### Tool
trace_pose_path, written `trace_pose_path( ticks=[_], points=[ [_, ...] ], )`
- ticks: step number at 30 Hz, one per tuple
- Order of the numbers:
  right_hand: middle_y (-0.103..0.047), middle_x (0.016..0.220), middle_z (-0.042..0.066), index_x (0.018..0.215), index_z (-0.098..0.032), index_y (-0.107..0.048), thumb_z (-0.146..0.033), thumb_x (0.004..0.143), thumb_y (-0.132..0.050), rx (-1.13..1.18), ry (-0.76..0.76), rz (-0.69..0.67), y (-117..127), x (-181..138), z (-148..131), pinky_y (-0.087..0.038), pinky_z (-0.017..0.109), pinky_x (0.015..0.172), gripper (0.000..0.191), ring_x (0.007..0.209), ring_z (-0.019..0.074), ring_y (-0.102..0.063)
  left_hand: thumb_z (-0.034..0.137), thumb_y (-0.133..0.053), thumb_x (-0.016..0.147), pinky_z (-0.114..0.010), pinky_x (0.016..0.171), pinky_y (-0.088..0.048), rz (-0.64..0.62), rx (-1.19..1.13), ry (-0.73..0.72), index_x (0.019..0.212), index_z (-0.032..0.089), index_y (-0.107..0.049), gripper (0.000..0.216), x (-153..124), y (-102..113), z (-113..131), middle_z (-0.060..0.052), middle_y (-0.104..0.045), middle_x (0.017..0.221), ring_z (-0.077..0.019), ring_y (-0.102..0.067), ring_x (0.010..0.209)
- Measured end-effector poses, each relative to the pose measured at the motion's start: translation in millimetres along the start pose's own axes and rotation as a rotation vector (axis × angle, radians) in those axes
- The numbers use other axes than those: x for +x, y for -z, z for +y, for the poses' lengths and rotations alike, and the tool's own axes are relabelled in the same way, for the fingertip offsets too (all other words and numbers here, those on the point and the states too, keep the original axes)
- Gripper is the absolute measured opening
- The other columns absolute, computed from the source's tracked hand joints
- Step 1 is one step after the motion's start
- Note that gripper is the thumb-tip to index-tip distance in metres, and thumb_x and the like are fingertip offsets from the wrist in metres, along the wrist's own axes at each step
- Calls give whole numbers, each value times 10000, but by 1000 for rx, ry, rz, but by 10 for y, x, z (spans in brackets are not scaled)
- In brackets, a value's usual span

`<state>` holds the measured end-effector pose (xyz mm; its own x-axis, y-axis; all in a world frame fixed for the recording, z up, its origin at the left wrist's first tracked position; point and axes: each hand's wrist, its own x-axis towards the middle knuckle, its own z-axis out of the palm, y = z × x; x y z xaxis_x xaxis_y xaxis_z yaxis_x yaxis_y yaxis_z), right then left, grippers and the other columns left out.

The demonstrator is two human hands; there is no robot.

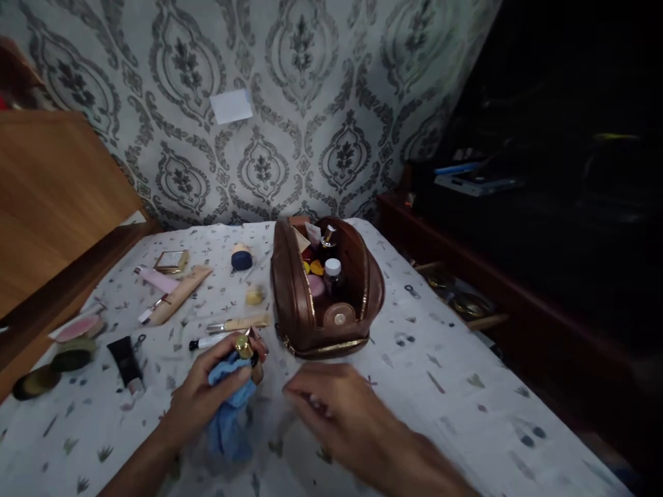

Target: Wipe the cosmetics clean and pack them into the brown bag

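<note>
My left hand [199, 393] is closed around a crumpled blue cloth [231, 414] and a small gold-capped bottle [243, 346], whose lower part is mostly hidden by fingers and cloth. To its right, my right hand [336, 407] is blurred, its fingers curled and pressed together; what they hold, if anything, cannot be made out. Just beyond both hands stands a brown makeup bag [295, 304], unzipped and gaping. Inside it are a white-capped dark bottle [333, 276], a silver-topped bottle [328, 238] and other small items.
Left of the bag lie a beige tube [181, 293], a pink tube [157, 279], a gold compact [172, 261], a navy-and-beige jar [241, 257], a black tube [126, 362] and round compacts [72, 355]. A wooden panel [62, 179] borders the left; an open drawer [471, 304] is at right.
</note>
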<state>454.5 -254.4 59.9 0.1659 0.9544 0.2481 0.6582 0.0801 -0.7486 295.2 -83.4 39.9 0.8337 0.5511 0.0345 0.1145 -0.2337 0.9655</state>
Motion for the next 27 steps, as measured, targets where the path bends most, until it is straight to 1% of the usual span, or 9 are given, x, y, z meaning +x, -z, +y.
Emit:
trace_pose_path(
  ticks=[1, 4, 5, 7, 10, 14, 20, 24, 27],
  points=[
    [-674, 710, 10, 790, -173, -676, -176, 947, -490, -42, 31, 20, 205, 22, -40, -466, 227, 613, 244, 620, 118, -608, 446, -662, 854, -292, 948, -495, -6, 14, 5, 1083, 191, -692, 344, -5, 16, -49, -78, -691, 1133, -251, -636, 1061],
    [-721, 834, 47, 913, -171, -689, -210, 983, -469, -314, 92, 268, 749, 267, -23, -491, 239, 613, 234, 684, 135, -644, 443, -645, 867, -292, 955, -488, -58, 54, 33, 1079, 202, -689, 323, -19, 8, -192, -71, -684, 1128, -252, -622, 1081],
    [-732, 926, 74, 969, -170, -694, -216, 986, -462, -448, 132, 280, 877, 391, 39, -520, 273, 694, 237, 793, 166, -666, 452, -633, 873, -285, 932, -497, -83, 54, 35, 1068, 201, -687, 322, -24, -17, -233, -69, -687, 1098, -244, -629, 1053],
    [-728, 1044, 110, 1005, -165, -703, -216, 976, -470, -696, 215, 187, 1042, 641, 228, -524, 363, 849, 240, 983, 232, -652, 460, -609, 885, -261, 871, -515, -163, 66, 12, 1024, 193, -684, 310, -32, -84, -299, -63, -691, 1020, -220, -639, 972],
    [-697, 1182, 133, 1131, -137, -675, -132, 912, -509, -923, 249, -75, 1120, 892, 521, -457, 440, 980, 275, 1163, 275, -585, 442, -604, 887, -239, 834, -521, -255, 128, -72, 988, 195, -681, 278, -40, -163, -347, -63, -692, 987, -201, -636, 922],
    [-701, 1138, 130, 1105, -140, -682, -91, 872, -529, -1051, 205, -260, 1148, 952, 644, -408, 406, 975, 283, 1107, 243, -602, 440, -605, 887, -237, 842, -537, -251, 166, -95, 1071, 247, -691, 280, -42, -157, -345, -55, -702, 1076, -206, -644, 956],
    [-702, 958, 116, 936, -147, -707, -97, 882, -530, -1147, 126, -283, 1217, 932, 568, -411, 357, 875, 192, 933, 220, -617, 464, -628, 867, -246, 889, -558, -220, 192, -68, 1131, 316, -708, 313, -76, -86, -476, -28, -716, 1166, -223, -672, 1029],
    [-700, 986, 117, 974, -151, -709, -112, 899, -518, -1142, 133, -263, 1221, 928, 601, -410, 353, 868, 209, 946, 217, -611, 412, -693, 829, -270, 988, -526, -165, 244, -21, 1239, 369, -670, 413, -156, -56, -713, -10, -674, 1292, -239, -642, 1161],
    [-702, 993, 114, 995, -154, -706, -128, 915, -507, -1136, 139, -254, 1217, 927, 619, -409, 353, 867, 217, 952, 217, -608, 407, -696, 827, -278, 1001, -521, -160, 256, 13, 1247, 366, -667, 423, -185, -48, -790, -10, -675, 1291, -239, -637, 1173]
  ],
)
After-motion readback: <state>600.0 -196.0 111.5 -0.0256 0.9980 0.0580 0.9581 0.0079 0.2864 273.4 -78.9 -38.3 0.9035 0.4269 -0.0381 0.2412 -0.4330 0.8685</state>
